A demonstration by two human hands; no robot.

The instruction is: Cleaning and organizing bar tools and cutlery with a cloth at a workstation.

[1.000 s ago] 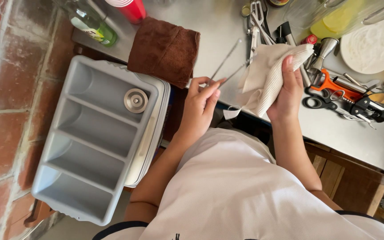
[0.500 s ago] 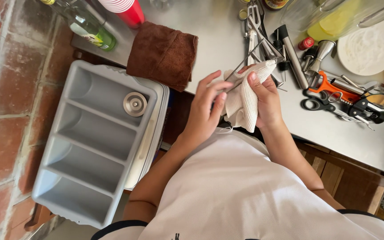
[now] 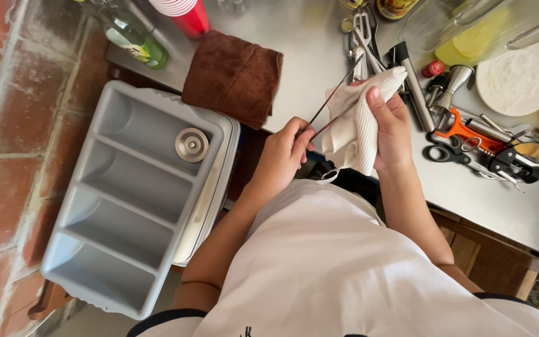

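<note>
While the left hand (image 3: 282,153) pinches the near ends of a pair of thin metal tongs (image 3: 332,106) between thumb and fingertips, the right hand (image 3: 391,125) is wrapped in a white ribbed cloth (image 3: 354,122) and closes it around the far part of the same tongs. Both grips are therefore closed: the left on the tongs, the right on the cloth with the thumb pressing on top. The tongs run slantwise from the left fingers up toward the clutter of utensils, their two slim arms lying close together, held in the air just over the near edge of the grey surface (image 3: 307,56).

Left of the hands sits a grey cutlery tray (image 3: 126,206) with four long compartments; a small round metal lid (image 3: 192,145) lies in the topmost one (the others hold nothing that shows). A folded brown towel (image 3: 235,78) lies on the surface just above the tray, near a green bottle (image 3: 138,40) and a red cup (image 3: 185,15). To the right of the hands lie black scissors (image 3: 447,153), an orange-handled tool (image 3: 466,131), a white round plate (image 3: 519,75) and a metal jigger (image 3: 453,81)
</note>
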